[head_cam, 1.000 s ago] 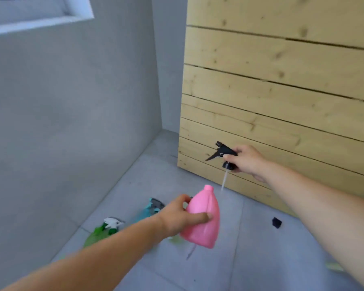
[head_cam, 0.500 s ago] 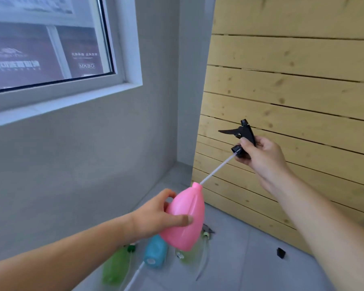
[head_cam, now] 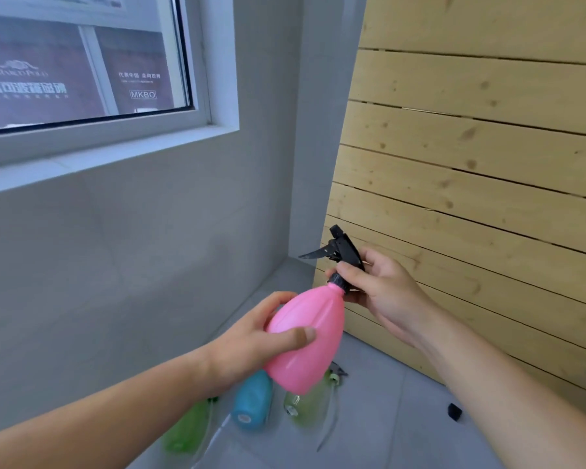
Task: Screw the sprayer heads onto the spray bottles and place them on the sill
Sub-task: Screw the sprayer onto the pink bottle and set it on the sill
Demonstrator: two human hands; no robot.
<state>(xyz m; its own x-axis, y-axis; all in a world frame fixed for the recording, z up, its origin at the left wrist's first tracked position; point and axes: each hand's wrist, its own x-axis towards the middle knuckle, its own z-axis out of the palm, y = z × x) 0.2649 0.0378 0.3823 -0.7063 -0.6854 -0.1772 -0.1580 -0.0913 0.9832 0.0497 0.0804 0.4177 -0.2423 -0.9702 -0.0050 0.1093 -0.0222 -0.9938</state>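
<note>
While the left hand (head_cam: 251, 346) wraps around the belly of the pink plastic pear-shaped bottle (head_cam: 307, 336), held tilted in mid-air near the middle of the scene, the right hand (head_cam: 383, 292) pinches the collar of the black plastic trigger sprayer head (head_cam: 340, 253), now seated on the bottle's neck. Threading is the step in hand; next comes twisting the collar tight, then lifting the bottle to the white window sill (head_cam: 92, 160) at far left. Half a second ago the head hung clear of the neck with its dip tube showing; that tube is now inside.
</note>
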